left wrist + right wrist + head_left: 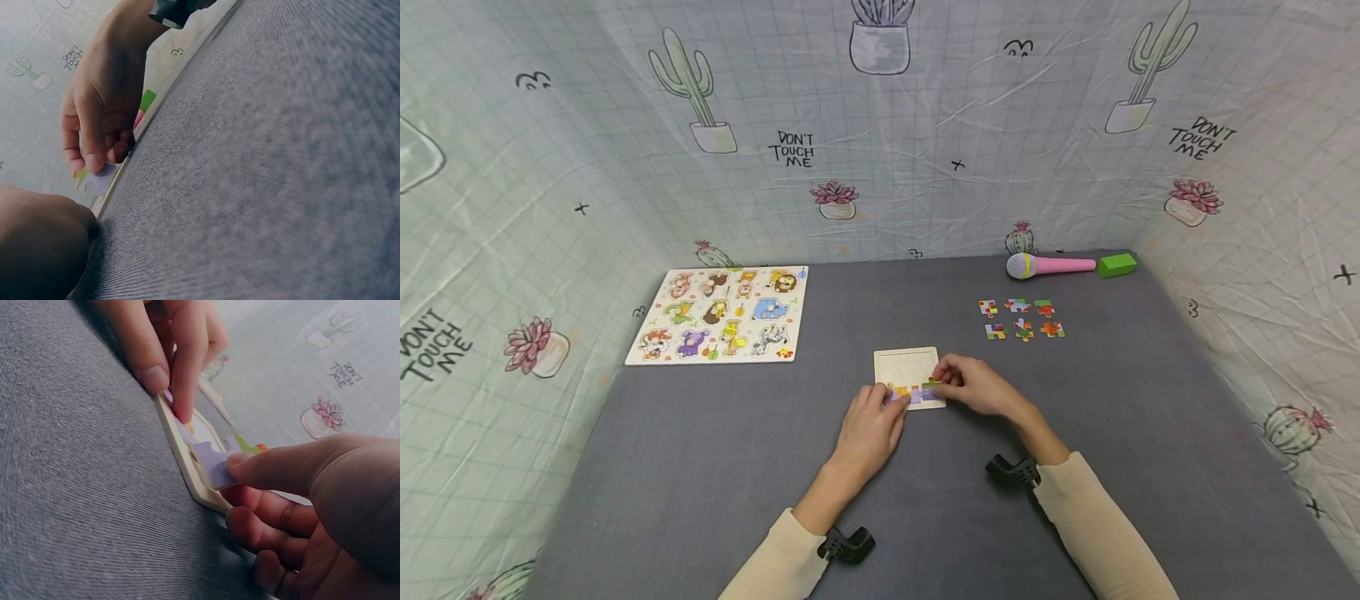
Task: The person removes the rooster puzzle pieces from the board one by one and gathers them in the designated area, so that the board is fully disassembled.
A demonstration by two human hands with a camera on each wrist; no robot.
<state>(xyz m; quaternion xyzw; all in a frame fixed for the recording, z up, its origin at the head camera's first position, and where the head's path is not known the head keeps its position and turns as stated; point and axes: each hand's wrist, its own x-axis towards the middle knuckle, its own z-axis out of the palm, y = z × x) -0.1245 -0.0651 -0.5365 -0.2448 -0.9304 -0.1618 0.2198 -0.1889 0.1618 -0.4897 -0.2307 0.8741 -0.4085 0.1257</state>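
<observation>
My right hand (981,387) pinches a purple and green jigsaw piece (215,461) between thumb and fingers. In the right wrist view this piece is tilted over the near right corner of a small wooden puzzle tray (906,365). My left hand (865,429) rests at the tray's near left. Its thumb touches the near rim and a fairly straight finger presses down inside, on or beside the fitted purple and yellow pieces (904,394). The left fingers partly cover those pieces. The left wrist view shows the held piece (100,181) under the right thumb.
Several loose jigsaw pieces (1021,319) lie in two rows to the right behind the tray. A pink toy microphone (1063,265) and a green block (1116,265) are at the back right. An animal puzzle board (730,317) lies on the left of the grey table (700,467).
</observation>
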